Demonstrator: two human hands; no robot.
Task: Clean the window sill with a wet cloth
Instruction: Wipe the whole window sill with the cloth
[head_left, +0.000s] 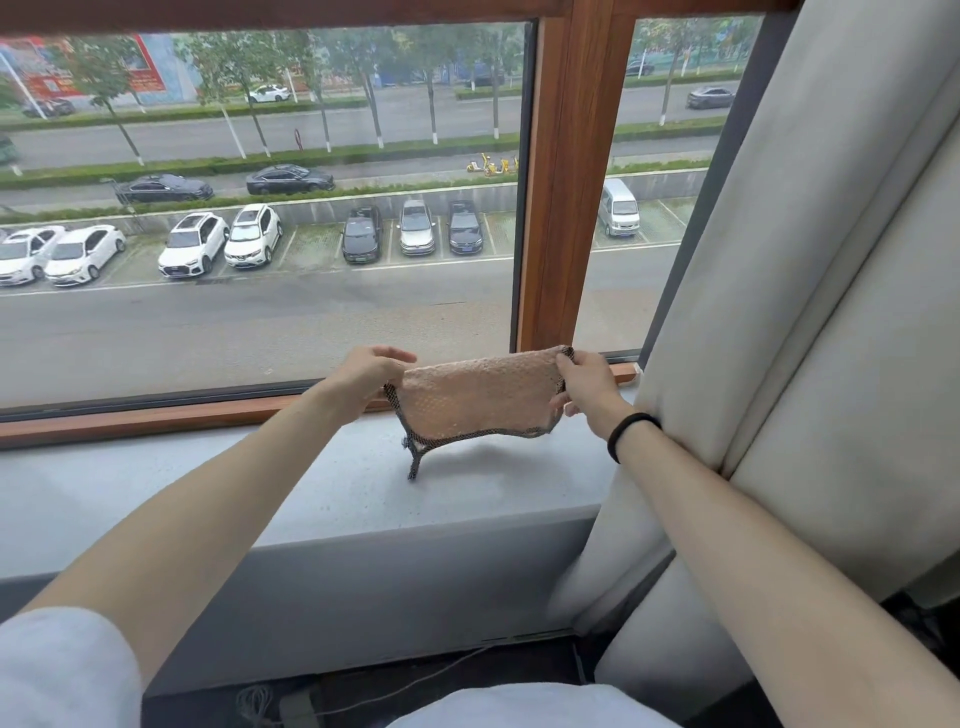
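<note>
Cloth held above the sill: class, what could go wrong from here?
1. Left hand and right hand only pinch the cloth at its top corners; one slip could drop it.
2. The pale fabric panel sits right beside the right hand, so wiping there may dampen it.
3. Drips off the window sill might reach the cable on the floor.

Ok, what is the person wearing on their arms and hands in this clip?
The left hand and the right hand are bare, with no gloves. A thin black band circles the right wrist. Both forearms are uncovered. A white sleeve covers the left upper arm at the picture's lower edge.
</note>
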